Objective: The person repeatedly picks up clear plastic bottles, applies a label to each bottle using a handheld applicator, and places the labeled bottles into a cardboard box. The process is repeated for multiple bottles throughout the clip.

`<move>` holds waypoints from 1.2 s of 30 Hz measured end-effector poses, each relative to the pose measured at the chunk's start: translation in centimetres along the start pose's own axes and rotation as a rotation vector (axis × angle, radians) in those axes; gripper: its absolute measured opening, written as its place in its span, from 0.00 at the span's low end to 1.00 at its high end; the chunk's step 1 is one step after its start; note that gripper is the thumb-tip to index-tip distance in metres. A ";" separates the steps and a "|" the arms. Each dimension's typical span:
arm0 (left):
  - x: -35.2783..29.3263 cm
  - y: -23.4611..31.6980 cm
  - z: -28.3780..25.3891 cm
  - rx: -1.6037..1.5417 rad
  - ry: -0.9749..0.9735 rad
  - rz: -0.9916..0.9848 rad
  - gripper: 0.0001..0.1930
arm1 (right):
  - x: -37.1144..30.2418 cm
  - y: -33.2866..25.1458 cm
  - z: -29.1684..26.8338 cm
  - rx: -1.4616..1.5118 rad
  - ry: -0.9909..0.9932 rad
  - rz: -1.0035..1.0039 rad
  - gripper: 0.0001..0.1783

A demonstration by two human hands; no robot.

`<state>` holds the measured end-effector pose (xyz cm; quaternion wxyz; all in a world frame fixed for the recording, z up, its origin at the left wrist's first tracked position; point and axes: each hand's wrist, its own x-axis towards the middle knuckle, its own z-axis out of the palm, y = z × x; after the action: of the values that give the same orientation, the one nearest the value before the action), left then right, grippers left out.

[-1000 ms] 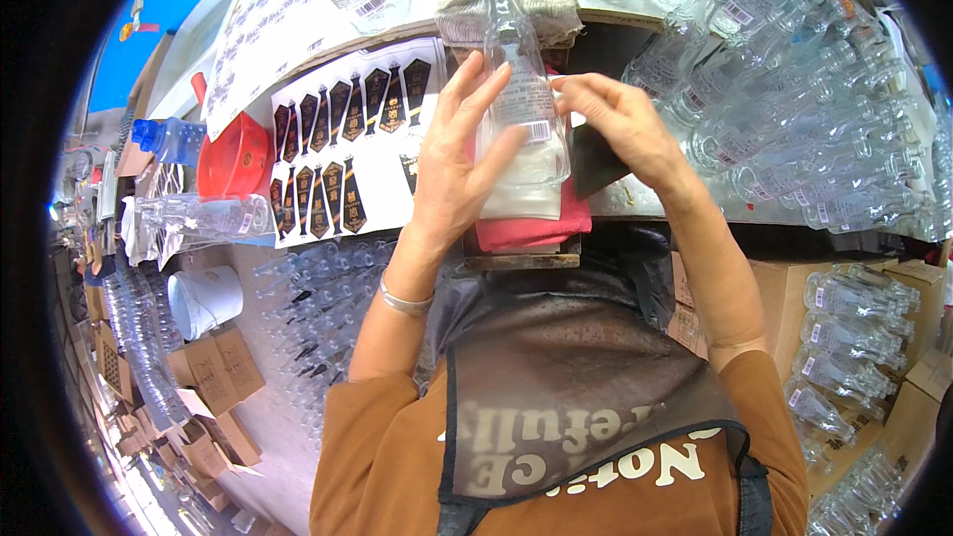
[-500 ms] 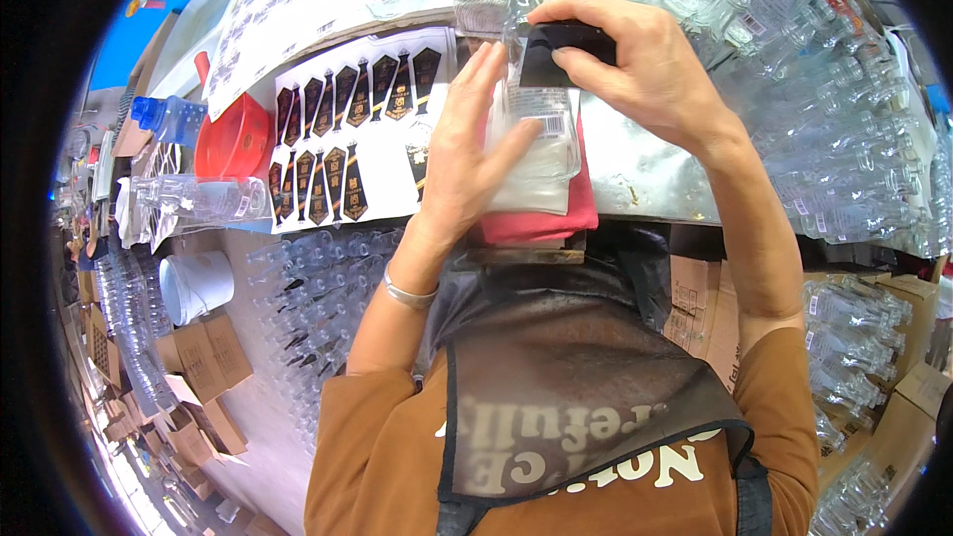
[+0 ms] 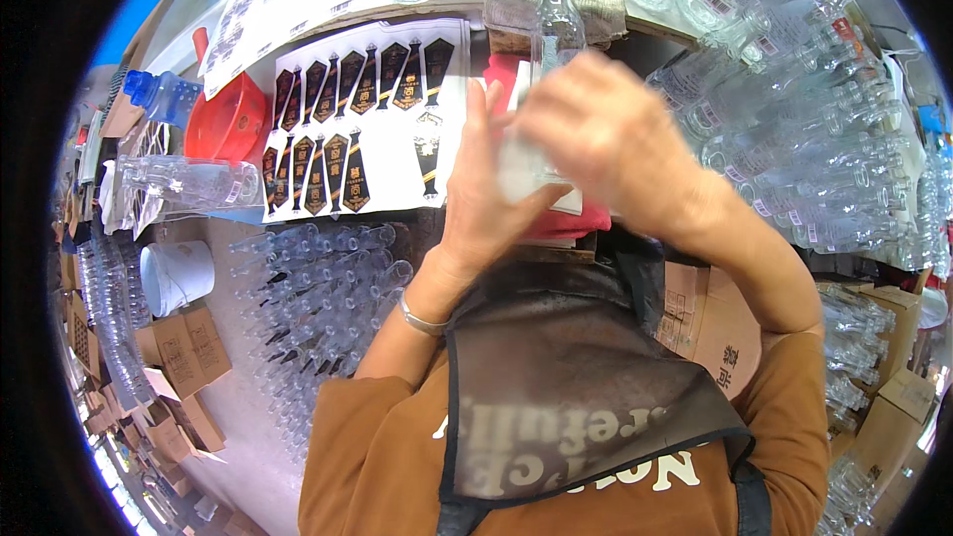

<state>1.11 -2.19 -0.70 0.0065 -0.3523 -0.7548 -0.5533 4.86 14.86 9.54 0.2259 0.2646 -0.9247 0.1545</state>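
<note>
A clear glass bottle lies with its neck pointing away from me, its shoulder on a grey cloth-wrapped rest. My left hand cups the lower part of the bottle, fingers along its left side and thumb across near its base. Over the bottle's body is my right hand, smeared by motion; its fingers and anything in them cannot be made out. Both hands hide most of the body. Under it shows a red-pink cloth. Left of the hands lies a sheet of black tie-shaped stickers.
Rows of clear bottles crowd the right side, with others along the far edge. At left are a red plastic basin, a lying bottle and a white bucket. More bottles stand on the floor below. Cardboard boxes lie lower left.
My right hand has come down and nearer over the bottle's body. The black flat piece it held no longer shows. My left thumb now reaches across near the base.
</note>
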 end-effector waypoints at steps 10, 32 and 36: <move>-0.3 0.2 -0.3 -0.024 -0.026 -0.014 0.65 | 0.2 2.2 -0.2 0.095 0.028 0.072 0.10; -0.9 -0.4 -1.0 -0.173 -0.123 -0.143 0.58 | -9.6 1.0 1.2 0.637 0.136 0.323 0.14; -0.5 1.4 -0.1 -0.037 -0.058 -0.126 0.57 | -5.3 5.3 0.5 0.294 0.279 0.404 0.12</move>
<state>2.20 -2.37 0.28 -0.0565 -0.3199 -0.7650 -0.5560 5.72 21.22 5.64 0.2748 0.0813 -0.8863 0.3639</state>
